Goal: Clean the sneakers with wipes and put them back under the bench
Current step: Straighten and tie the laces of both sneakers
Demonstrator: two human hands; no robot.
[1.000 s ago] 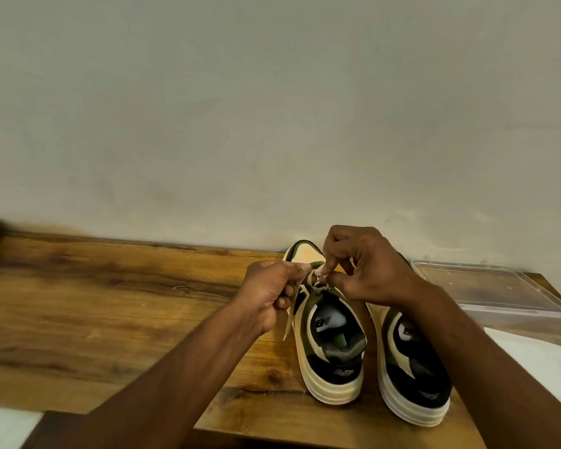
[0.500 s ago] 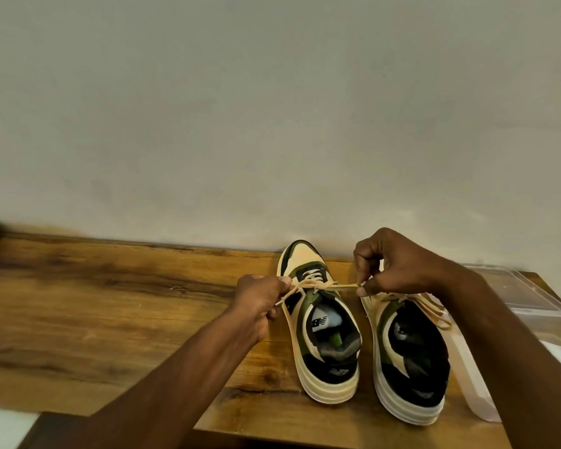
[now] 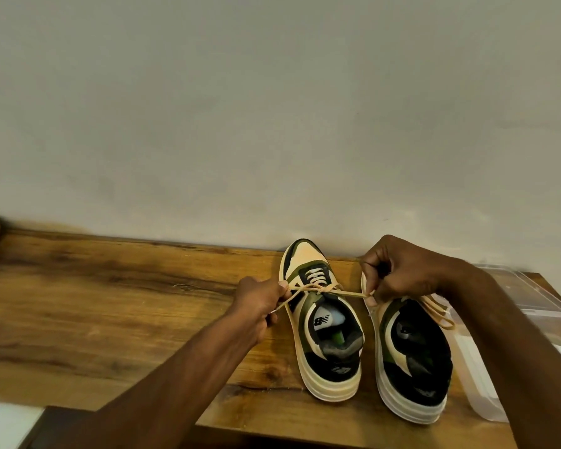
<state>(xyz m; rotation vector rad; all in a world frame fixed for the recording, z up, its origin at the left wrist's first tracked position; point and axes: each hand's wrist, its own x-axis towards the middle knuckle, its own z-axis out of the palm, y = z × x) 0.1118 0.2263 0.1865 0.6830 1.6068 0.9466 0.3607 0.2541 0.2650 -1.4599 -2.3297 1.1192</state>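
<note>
Since the earlier frame, little has changed: the lace (image 3: 344, 291) is held taut across the left sneaker (image 3: 324, 322), its ends pinched by curled fingers of left hand (image 3: 256, 303) and right hand (image 3: 402, 270).

Dim, warm indoor light, soft focus throughout.
The wall (image 3: 272, 108) looks flat and grey; the wooden bench (image 3: 110, 312) shows a mild sheen; wide-angle bending curves its far edge; forearms at the bottom edge are dark and blurred.
</note>
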